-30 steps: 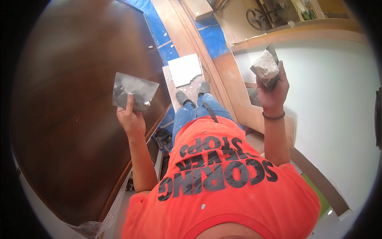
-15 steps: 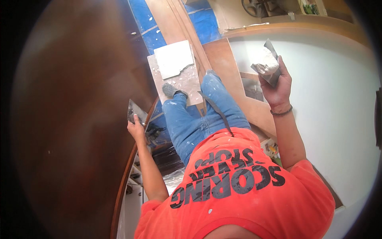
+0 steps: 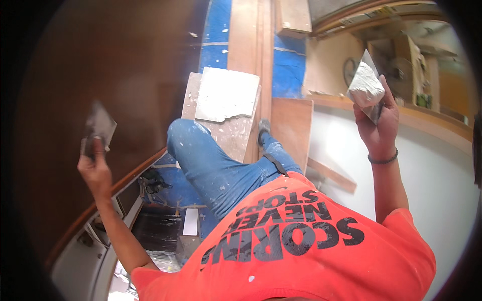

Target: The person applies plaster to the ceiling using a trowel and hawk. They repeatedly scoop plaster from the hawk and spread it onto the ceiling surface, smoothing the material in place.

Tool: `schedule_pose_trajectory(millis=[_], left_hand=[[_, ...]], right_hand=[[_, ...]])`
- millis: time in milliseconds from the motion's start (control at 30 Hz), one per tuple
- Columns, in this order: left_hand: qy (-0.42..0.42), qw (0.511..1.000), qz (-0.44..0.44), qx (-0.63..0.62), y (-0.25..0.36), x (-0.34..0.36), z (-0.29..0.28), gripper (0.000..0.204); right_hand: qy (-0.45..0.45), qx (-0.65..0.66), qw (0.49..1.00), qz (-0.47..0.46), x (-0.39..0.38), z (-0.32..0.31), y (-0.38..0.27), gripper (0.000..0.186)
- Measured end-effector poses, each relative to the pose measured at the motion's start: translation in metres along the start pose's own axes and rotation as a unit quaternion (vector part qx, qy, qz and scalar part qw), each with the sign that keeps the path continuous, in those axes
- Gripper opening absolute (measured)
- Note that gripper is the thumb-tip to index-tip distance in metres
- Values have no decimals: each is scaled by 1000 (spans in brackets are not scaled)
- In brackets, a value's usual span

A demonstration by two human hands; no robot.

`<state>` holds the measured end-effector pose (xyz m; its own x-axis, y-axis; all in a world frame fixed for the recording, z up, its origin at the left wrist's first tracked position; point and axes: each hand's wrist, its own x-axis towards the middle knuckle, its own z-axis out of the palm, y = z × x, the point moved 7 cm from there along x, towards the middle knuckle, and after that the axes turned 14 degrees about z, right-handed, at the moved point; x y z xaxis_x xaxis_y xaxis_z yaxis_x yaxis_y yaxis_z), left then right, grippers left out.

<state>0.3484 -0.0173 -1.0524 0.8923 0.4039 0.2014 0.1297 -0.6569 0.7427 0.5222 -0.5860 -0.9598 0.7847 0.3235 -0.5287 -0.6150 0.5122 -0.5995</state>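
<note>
My left hand (image 3: 96, 173) is raised at the left and closed around the handle of a putty knife (image 3: 106, 120). Its flat, pointed-cornered blade is slightly blurred and stands in front of a dark brown panel (image 3: 55, 165). At the upper right, my right hand (image 3: 380, 125) grips a second broad, thin metal putty knife (image 3: 368, 58), held like a palette. A thick lump of white putty (image 3: 366, 86) rests on that blade.
A white broken-edged panel (image 3: 227, 93) lies on a speckled board (image 3: 233, 138) before my legs. Blue sheeting (image 3: 288, 70) and long wooden planks (image 3: 243, 30) cover the floor. Right is a white wall (image 3: 427, 190) with a wooden ledge (image 3: 432, 120) under an opening.
My left hand has swung outward and up with its putty knife. My right hand has shifted right with the putty. My left leg has lifted, and the view has turned.
</note>
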Motion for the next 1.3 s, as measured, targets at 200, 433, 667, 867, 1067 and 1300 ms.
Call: schedule_pose_trajectory(millis=[200,433,667,867,1067,1300], left_hand=[[160,879,147,424,88,-136,-59,62],[153,795,142,569,239,-204,-414,53],[299,943,-40,137,62,-166,-556,41],[245,852,-303,349,-34,-280,-618,61],[131,809,-303,487,-23,-461,-577,66],[188,813,-361,416,36,-649,-538,53]], right_hand=[[-31,154,987,31,31,-83,68,34],[-161,78,977,-115,-112,-149,-73,42],[20,-174,973,-152,-172,-231,-140,40],[-17,-130,989,-72,-175,-317,-186,40],[96,-234,948,-195,-176,-345,-197,44],[101,-557,766,-303,-185,-351,-194,57]])
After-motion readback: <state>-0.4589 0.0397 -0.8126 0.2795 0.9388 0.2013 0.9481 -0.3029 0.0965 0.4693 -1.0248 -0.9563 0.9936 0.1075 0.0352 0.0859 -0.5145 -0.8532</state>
